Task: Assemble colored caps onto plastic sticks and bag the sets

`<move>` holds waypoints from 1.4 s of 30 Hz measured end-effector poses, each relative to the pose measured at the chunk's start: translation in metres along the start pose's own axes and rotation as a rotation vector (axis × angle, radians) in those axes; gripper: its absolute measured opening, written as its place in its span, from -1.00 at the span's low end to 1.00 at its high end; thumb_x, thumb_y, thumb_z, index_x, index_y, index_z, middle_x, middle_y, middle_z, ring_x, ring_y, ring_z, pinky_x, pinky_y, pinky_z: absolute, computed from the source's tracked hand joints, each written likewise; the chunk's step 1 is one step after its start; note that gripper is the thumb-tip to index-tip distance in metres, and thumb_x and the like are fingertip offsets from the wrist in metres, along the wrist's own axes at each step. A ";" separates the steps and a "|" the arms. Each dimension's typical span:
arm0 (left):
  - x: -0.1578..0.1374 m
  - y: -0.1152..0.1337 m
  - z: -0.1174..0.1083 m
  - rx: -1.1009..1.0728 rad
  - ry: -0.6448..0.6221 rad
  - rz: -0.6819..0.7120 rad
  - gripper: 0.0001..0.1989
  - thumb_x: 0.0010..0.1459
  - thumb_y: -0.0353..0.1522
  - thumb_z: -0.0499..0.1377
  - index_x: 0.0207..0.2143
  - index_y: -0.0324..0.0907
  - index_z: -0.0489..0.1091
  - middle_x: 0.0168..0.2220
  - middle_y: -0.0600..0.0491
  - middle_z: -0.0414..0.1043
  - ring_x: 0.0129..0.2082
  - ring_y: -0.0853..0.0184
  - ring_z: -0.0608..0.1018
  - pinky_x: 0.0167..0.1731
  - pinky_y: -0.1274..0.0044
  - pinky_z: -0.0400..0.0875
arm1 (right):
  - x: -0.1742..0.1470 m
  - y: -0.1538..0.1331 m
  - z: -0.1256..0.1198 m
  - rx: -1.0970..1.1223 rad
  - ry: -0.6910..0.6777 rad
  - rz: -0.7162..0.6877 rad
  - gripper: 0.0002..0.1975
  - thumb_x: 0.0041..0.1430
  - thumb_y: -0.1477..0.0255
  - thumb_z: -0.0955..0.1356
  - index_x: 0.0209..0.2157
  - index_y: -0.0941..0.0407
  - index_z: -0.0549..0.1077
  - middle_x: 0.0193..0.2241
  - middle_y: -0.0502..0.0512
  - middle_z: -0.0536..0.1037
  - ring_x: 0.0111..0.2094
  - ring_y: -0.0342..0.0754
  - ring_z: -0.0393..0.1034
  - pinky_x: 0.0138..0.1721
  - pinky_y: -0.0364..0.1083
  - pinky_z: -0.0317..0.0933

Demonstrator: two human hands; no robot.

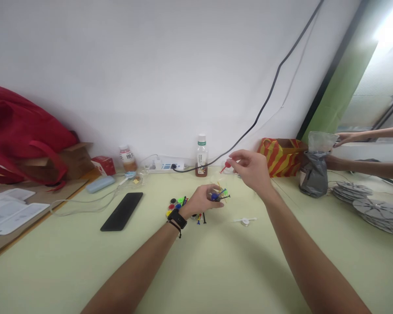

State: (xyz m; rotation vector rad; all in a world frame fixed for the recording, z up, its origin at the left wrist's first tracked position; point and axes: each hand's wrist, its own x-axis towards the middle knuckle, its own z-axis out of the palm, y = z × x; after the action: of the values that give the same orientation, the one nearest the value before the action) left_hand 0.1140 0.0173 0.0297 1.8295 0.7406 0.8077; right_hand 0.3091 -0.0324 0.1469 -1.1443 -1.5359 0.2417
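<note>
My left hand [205, 199], with a black watch on its wrist, is closed around a small blue plastic piece [214, 197] with thin arms sticking out to the right. Raised to the right of it, my right hand [250, 169] pinches a small red plastic piece [227, 165] with a thin stem. Yellow and green pieces [225, 192] show just beyond the left fingertips. Partly hidden by my left hand is a pile of round, coloured plastic pieces [178, 206] and short sticks. A white round piece with two arms [245, 221] lies below my right hand.
A bottle [201, 156] stands by the wall, with a black cable [263, 109] hanging across. At left are a black phone [122, 212], a blue case [100, 184] and a red bag [22, 126]. Another person's hands [340, 141] hold a grey bag [314, 174] near stacked grey discs [380, 213].
</note>
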 end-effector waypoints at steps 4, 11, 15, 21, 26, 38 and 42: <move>-0.001 0.005 0.002 0.003 0.009 0.036 -0.45 -0.05 -0.18 0.49 -0.04 -0.22 0.51 -0.21 -0.04 0.57 -0.28 0.31 0.58 -0.32 0.55 0.43 | -0.004 0.001 0.004 -0.083 -0.054 0.000 -0.75 0.22 0.21 0.40 -0.27 0.11 0.60 -0.41 0.10 0.66 -0.64 -0.10 0.42 -0.58 -0.11 0.23; -0.001 0.009 0.003 -0.005 0.047 0.041 -0.50 -0.05 -0.18 0.48 -0.10 -0.22 0.53 -0.22 -0.04 0.56 -0.26 0.28 0.58 -0.28 0.53 0.42 | -0.003 -0.002 0.000 -0.102 -0.054 0.032 -0.75 0.19 0.22 0.41 -0.30 0.12 0.60 -0.37 0.12 0.67 -0.67 -0.14 0.34 -0.62 -0.11 0.22; -0.001 0.011 0.005 -0.029 0.042 0.086 -0.60 0.00 -0.20 0.46 -0.18 -0.24 0.51 -0.30 0.03 0.53 -0.32 0.34 0.53 -0.31 0.53 0.39 | -0.005 -0.013 0.005 -0.035 -0.268 0.162 -0.71 0.22 0.19 0.39 -0.30 0.13 0.60 -0.32 0.13 0.67 -0.72 -0.20 0.26 -0.70 -0.14 0.16; 0.001 0.008 0.006 -0.149 0.049 0.031 -0.58 -0.02 -0.18 0.47 -0.20 -0.24 0.50 -0.37 0.06 0.48 -0.38 0.34 0.51 -0.39 0.52 0.37 | -0.007 -0.017 -0.004 -0.159 -0.370 0.036 -0.63 0.35 0.13 0.29 -0.23 0.10 0.60 -0.28 0.11 0.67 -0.55 -0.13 0.37 -0.53 -0.13 0.23; 0.000 0.009 0.001 -0.237 -0.019 0.055 -0.57 -0.04 -0.26 0.50 -0.14 -0.24 0.52 -0.24 -0.01 0.52 -0.22 0.30 0.55 -0.17 0.47 0.43 | -0.003 -0.001 -0.019 -0.262 -0.624 -0.063 -0.76 0.28 0.25 0.35 -0.33 0.09 0.58 -0.39 0.07 0.62 -0.43 -0.07 0.42 -0.40 -0.11 0.26; -0.001 0.005 -0.002 -0.167 -0.065 -0.026 -0.51 0.00 -0.20 0.47 -0.04 -0.20 0.51 -0.14 -0.09 0.58 -0.23 0.26 0.60 -0.24 0.46 0.47 | -0.004 -0.004 -0.017 -0.307 -0.609 -0.096 -0.85 0.22 0.39 0.35 -0.38 0.09 0.55 -0.42 0.03 0.58 -0.43 -0.10 0.40 -0.40 -0.12 0.20; 0.001 -0.001 -0.001 -0.183 -0.023 -0.003 -0.57 -0.03 -0.22 0.49 -0.16 -0.23 0.51 -0.15 -0.10 0.57 -0.20 0.24 0.61 -0.21 0.44 0.47 | -0.004 -0.005 -0.022 -0.302 -0.668 0.000 -0.83 0.23 0.29 0.37 -0.34 0.08 0.56 -0.32 0.03 0.62 -0.51 -0.14 0.40 -0.48 -0.13 0.15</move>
State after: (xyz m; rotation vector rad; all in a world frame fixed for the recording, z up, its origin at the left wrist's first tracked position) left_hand 0.1134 0.0190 0.0292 1.6713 0.6332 0.8234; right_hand 0.3246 -0.0473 0.1555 -1.3793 -2.2149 0.4333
